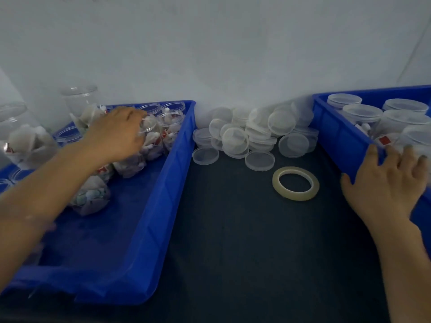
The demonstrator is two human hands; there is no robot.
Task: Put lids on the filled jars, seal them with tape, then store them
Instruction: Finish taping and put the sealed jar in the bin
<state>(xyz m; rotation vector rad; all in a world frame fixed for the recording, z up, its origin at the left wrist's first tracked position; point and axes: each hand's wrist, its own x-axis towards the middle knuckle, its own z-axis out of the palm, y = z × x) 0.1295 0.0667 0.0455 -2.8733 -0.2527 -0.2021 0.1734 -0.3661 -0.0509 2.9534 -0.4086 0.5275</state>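
Observation:
A blue tray [163, 197] on the left holds several clear filled jars without lids. My left hand [116, 134] reaches into it and closes around one open jar [149, 129] near the tray's back. A pile of clear round lids [254, 134] lies at the back of the dark table, between the trays. A roll of clear tape [295, 183] lies flat in front of the lids. The second blue tray [338, 127] on the right holds several lidded jars [362, 113]. My right hand [389, 180] rests on that tray's near left rim, fingers curled over it.
Two taller clear jars [79, 99] stand at the far left beside the left tray, against the white wall. The dark table surface [245, 241] stretches between the two trays toward me.

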